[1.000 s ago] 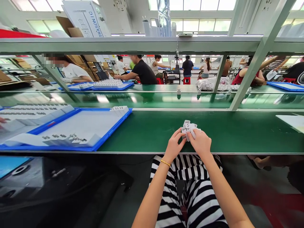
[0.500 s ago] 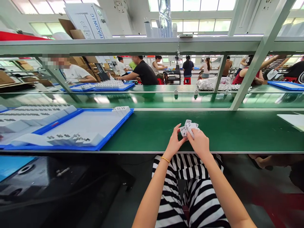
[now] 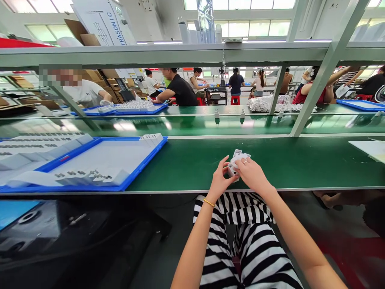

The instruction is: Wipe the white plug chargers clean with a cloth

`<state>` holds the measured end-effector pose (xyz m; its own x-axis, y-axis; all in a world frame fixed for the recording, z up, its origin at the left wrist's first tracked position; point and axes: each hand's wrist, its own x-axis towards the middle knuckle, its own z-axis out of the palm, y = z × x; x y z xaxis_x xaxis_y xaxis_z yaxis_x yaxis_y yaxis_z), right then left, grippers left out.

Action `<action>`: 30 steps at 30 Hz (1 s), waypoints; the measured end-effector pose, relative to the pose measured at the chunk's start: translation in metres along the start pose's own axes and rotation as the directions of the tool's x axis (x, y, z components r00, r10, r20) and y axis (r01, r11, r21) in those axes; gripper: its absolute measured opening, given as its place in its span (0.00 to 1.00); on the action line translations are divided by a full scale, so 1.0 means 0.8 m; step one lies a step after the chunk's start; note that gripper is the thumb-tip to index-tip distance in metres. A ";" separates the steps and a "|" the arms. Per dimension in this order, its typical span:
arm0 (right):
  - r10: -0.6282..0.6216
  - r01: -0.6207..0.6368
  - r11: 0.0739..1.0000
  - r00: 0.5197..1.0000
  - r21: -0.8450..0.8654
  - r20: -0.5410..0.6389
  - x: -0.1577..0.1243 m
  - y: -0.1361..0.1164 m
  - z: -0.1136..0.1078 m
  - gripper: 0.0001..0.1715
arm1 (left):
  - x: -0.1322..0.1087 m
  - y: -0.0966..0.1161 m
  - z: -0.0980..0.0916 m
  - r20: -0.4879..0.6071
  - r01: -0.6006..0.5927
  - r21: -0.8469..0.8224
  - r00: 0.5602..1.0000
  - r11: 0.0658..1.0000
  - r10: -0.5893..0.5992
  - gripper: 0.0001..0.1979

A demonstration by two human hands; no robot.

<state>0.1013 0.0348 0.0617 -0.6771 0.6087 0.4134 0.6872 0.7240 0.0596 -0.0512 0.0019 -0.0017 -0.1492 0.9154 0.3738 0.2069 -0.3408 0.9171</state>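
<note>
Head: white plastic part (image 3: 237,163), pointing away

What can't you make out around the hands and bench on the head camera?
Head view:
- White plastic part: middle hidden by the left hand and right hand.
- Blue plastic tray: left end cut off by the frame edge.
- Small grey pieces in the tray: too small to identify.
- White flat sheet: right end cut off by the frame edge.

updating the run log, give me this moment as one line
left hand: holds white plastic part | right hand: holds same part | surface: green workbench | nearby: blue tray of white parts
</note>
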 end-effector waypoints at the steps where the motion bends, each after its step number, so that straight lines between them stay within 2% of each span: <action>1: -0.074 0.075 0.997 0.997 -0.028 0.022 0.004 0.006 -0.003 0.10 | 0.000 0.000 -0.001 0.030 0.009 -0.030 1.000 1.000 -0.008 0.42; 4: -0.211 0.217 0.975 0.973 -0.053 0.092 0.016 0.020 -0.011 0.11 | -0.001 -0.001 -0.002 0.088 0.019 -0.089 0.996 0.996 -0.011 0.42; 8: -0.273 0.283 0.956 0.955 -0.079 0.118 0.021 0.028 -0.011 0.15 | -0.003 0.001 -0.002 0.077 0.020 -0.057 0.997 0.998 -0.016 0.39; 16: -0.299 0.304 0.945 0.952 -0.119 0.062 0.016 0.026 -0.005 0.13 | -0.003 0.008 -0.001 0.058 0.032 0.059 0.998 0.998 -0.035 0.33; 20: -0.309 0.317 0.940 0.948 -0.123 0.079 0.018 0.026 -0.005 0.13 | -0.002 0.007 0.000 0.080 -0.030 0.130 0.997 0.991 0.020 0.28; 25: -0.312 0.321 0.943 0.945 -0.090 0.094 0.021 0.028 -0.004 0.11 | 0.002 0.002 0.001 0.084 -0.113 0.252 0.992 0.961 0.094 0.28; 30: -0.332 0.339 0.939 0.938 -0.063 0.099 0.018 0.030 -0.005 0.12 | 0.001 0.005 0.003 0.080 -0.171 0.331 0.985 0.928 0.152 0.23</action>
<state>0.1087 0.0597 0.0728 -0.8894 0.3629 0.2780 0.4322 0.8656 0.2529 -0.0479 0.0017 0.0023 -0.0377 0.8670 0.4969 0.5372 -0.4017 0.7417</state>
